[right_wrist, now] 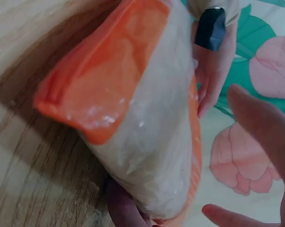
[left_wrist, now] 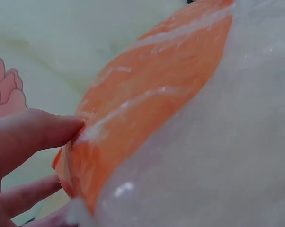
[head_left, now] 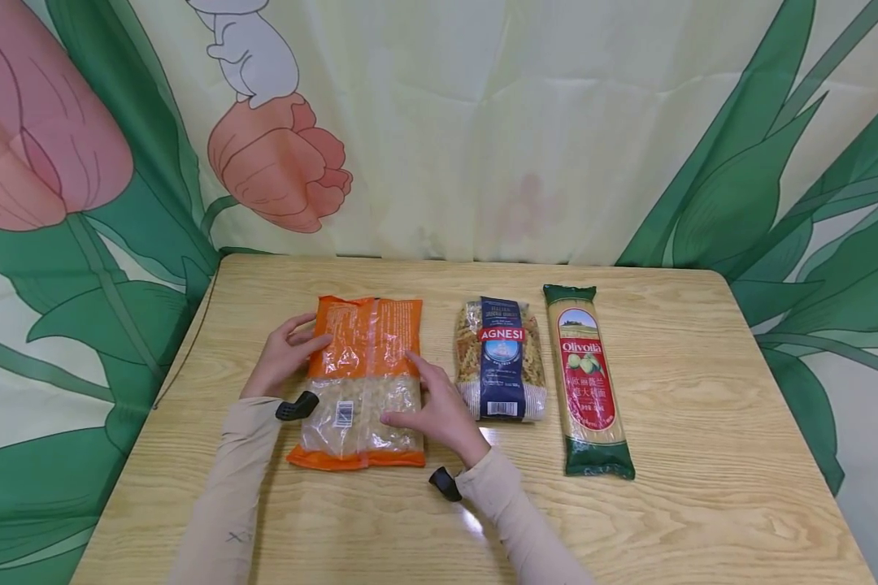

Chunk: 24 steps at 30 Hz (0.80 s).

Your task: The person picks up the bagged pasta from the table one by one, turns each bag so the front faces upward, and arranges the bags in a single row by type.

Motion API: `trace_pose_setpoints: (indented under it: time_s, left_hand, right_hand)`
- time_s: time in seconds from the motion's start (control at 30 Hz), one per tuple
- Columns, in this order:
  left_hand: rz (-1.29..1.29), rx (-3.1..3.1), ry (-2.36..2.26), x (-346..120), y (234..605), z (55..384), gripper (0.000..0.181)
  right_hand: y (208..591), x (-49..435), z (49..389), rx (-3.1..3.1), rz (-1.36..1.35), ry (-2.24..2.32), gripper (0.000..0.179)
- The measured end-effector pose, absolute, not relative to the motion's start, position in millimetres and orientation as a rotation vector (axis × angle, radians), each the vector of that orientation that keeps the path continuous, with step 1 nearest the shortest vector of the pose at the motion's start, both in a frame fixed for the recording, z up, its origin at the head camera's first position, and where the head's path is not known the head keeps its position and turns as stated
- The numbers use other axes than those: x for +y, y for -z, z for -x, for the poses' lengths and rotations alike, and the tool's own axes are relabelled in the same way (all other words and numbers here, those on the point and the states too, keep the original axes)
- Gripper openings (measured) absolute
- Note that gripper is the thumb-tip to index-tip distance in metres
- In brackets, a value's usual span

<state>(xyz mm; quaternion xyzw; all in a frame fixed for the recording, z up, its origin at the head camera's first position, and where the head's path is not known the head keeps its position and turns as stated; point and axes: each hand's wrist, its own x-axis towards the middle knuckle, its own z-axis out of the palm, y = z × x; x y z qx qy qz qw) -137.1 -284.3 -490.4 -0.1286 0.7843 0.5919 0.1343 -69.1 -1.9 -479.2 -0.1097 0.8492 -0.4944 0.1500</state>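
Observation:
An orange and clear plastic food bag (head_left: 366, 341) with a barcode and pale contents is at the left of the table in the head view. My left hand (head_left: 290, 351) pinches its left edge; in the left wrist view the thumb (left_wrist: 43, 130) lies on the orange film and the other fingers are behind. At the bag's right side, my right hand (head_left: 446, 406) is spread, thumb and forefinger overlapping the bag in the head view. In the right wrist view, the right thumb (right_wrist: 261, 118) stands apart from the bag (right_wrist: 152, 113), while one finger reaches beneath it.
Right of the bag lies an AGNESI pasta bag (head_left: 501, 357) with a dark blue band. Farther right is a long Olivoilà spaghetti packet (head_left: 588, 382) with green ends. All rest on a wooden table (head_left: 717, 422), with a flower-printed curtain (head_left: 483, 162) behind.

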Motion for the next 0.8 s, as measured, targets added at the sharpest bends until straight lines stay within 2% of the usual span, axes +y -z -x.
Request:
trace_pose_setpoints:
  time_s: [0.53, 0.8]
  left_hand:
    - [0.42, 2.205, -1.842, -279.8, 493.8, 129.4, 0.067]
    - [0.296, 2.084, -1.997, -281.6, 482.8, 124.9, 0.059]
  right_hand:
    - [488.6, -4.0, 71.5, 2.491, 0.341, 1.359, 0.089]
    - [488.0, 2.2, 75.9, 2.459, 0.341, 1.421, 0.087]
